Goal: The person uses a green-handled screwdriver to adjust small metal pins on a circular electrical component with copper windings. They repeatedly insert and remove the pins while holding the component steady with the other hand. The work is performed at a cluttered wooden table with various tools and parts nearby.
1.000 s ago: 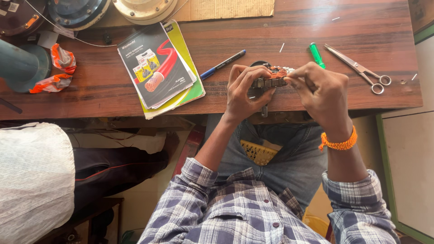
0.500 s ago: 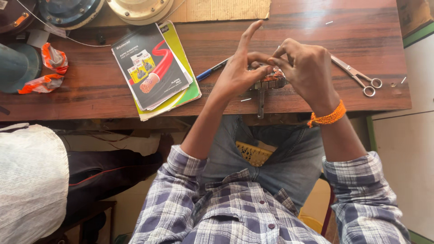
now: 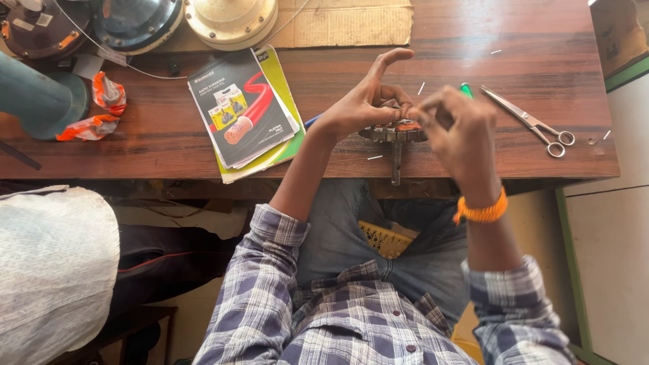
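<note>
Motor part, metal with copper windings and a shaft pointing at the person, at the wooden table front edge, pinched between left hand and right hand fingertips; left fingers now spread wider than before, scissors unmoved alongside.

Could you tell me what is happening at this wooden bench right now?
A person in a checked shirt holds a small wound motor part at the wooden table's near edge. The left hand steadies it, and the right hand pinches at its top. Scissors lie to the right, booklets to the left.
</note>
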A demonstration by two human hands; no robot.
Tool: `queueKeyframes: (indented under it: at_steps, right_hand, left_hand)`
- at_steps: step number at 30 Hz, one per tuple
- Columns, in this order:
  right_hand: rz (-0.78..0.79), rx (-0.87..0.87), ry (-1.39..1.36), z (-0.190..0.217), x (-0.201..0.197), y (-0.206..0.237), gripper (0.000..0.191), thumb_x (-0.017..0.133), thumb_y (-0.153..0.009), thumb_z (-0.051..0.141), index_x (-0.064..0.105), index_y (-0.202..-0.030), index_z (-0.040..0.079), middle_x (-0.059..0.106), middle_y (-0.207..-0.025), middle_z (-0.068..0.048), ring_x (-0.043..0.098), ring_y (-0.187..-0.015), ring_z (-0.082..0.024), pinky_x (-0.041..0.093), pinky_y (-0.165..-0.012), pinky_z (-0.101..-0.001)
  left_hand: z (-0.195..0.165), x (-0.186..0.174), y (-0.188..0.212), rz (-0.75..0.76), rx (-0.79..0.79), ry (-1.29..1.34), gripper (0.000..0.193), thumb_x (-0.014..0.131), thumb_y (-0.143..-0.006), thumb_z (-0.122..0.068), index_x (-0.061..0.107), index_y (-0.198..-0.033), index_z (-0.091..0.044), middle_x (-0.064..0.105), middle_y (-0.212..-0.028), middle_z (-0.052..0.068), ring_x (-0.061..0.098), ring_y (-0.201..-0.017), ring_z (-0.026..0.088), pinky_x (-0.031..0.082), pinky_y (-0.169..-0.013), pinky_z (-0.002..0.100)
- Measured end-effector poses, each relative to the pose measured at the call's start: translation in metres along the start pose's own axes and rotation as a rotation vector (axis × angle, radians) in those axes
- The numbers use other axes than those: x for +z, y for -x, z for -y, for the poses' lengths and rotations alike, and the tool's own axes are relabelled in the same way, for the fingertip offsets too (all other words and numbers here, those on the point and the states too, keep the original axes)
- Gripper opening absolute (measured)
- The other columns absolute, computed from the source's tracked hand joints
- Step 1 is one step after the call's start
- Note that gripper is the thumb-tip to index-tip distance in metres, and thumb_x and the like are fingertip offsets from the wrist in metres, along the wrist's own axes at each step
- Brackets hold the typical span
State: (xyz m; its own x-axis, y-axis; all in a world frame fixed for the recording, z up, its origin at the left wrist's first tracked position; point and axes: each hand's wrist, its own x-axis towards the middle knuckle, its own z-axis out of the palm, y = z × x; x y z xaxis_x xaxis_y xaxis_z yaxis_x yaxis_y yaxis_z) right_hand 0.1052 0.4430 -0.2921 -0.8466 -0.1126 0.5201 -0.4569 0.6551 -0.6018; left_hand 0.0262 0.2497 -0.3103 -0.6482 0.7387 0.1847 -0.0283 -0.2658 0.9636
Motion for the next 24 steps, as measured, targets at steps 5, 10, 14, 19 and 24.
queueKeyframes:
  at_steps: [5,10,14,19,24]
  right_hand:
    - [-0.095,0.149,-0.148,0.013,0.025,0.054,0.010,0.082,-0.094,0.005,0.072,-0.093,0.001,0.058,-0.071,0.000,0.047,-0.061,-0.005,0.038,-0.056,-0.0256]
    - [-0.157,0.315,-0.319,0.006,0.056,0.074,0.011,0.078,-0.096,0.002,0.069,-0.089,0.000,0.046,-0.064,0.006,0.035,-0.060,0.000,0.028,-0.053,-0.0235]
    - [-0.214,0.382,-0.412,-0.008,0.062,0.080,0.007,0.072,-0.097,-0.001,0.068,-0.092,0.000,0.044,-0.068,0.010,0.033,-0.064,0.001,0.025,-0.055,-0.0233]
    - [-0.233,0.458,-0.419,-0.023,0.062,0.080,0.007,0.073,-0.097,-0.002,0.068,-0.092,0.001,0.043,-0.068,0.011,0.032,-0.063,0.001,0.023,-0.053,-0.0235]
    - [-0.263,0.446,-0.433,-0.023,0.062,0.073,0.011,0.069,-0.095,-0.005,0.071,-0.104,0.001,0.059,-0.076,0.007,0.048,-0.069,-0.001,0.039,-0.060,-0.0239]
  left_hand:
    - [0.001,-0.008,0.004,0.115,0.090,-0.063,0.095,0.066,-0.090,0.008,0.012,-0.164,-0.018,0.068,-0.107,0.007,0.065,-0.100,0.010,0.054,-0.091,0.027]
    - [0.005,-0.015,0.004,0.144,0.126,-0.201,0.089,0.062,-0.090,0.009,0.017,-0.163,-0.017,0.071,-0.108,0.008,0.067,-0.101,0.011,0.055,-0.090,0.027]
    - [0.005,-0.019,0.009,0.049,-0.036,-0.356,0.077,0.066,-0.086,0.003,0.033,-0.154,-0.013,0.076,-0.107,0.007,0.051,-0.076,0.014,0.040,-0.071,0.029]
    - [0.016,0.009,0.026,-0.068,0.464,-0.648,0.072,0.087,-0.086,-0.022,0.048,-0.147,-0.019,0.066,-0.131,0.000,0.062,-0.110,0.019,0.057,-0.101,0.035]
    - [0.039,0.045,0.033,-0.353,0.332,-1.071,0.080,0.086,-0.081,-0.023,0.049,-0.150,-0.035,0.072,-0.120,-0.008,0.066,-0.102,0.018,0.058,-0.093,0.034]
